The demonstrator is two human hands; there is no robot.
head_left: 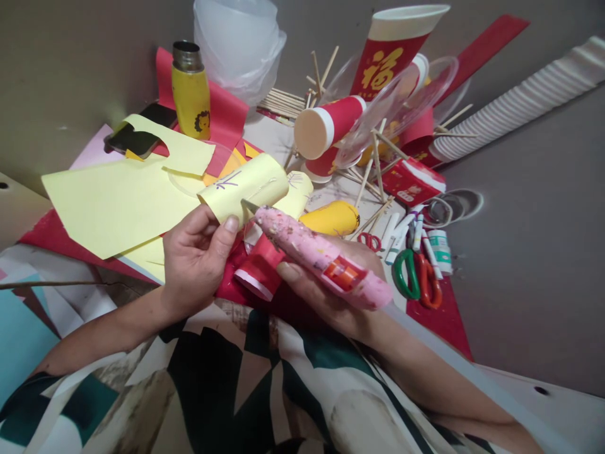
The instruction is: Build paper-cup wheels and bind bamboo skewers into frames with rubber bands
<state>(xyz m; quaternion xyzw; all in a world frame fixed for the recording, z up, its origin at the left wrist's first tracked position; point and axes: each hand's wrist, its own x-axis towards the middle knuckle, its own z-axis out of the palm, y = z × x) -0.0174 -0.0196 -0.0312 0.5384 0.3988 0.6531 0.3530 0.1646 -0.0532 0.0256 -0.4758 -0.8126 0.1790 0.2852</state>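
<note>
My left hand (196,261) pinches the near end of a pale yellow paper roll (269,176) between thumb and fingers. Purple pen lines mark its top, and a shiny thin line, seemingly glue, runs along the upper side. In my right hand (326,296) is a pink hot glue gun (302,243) with an orange switch; its metal nozzle points left, at the roll's surface. Whether the nozzle touches the paper I cannot tell. Behind it lie a second pale yellow roll (297,192) and a yellow roll (333,219). A red paper cup (259,265) sits below the nozzle.
Yellow paper sheets (118,208) and a yellow bottle (191,94) stand left. Red paper cups (347,120), wooden sticks (375,164) and a clear plastic disc (401,113) crowd the back. Green-handled scissors (405,274) and markers (418,230) lie right, near a white ribbed tube (520,101).
</note>
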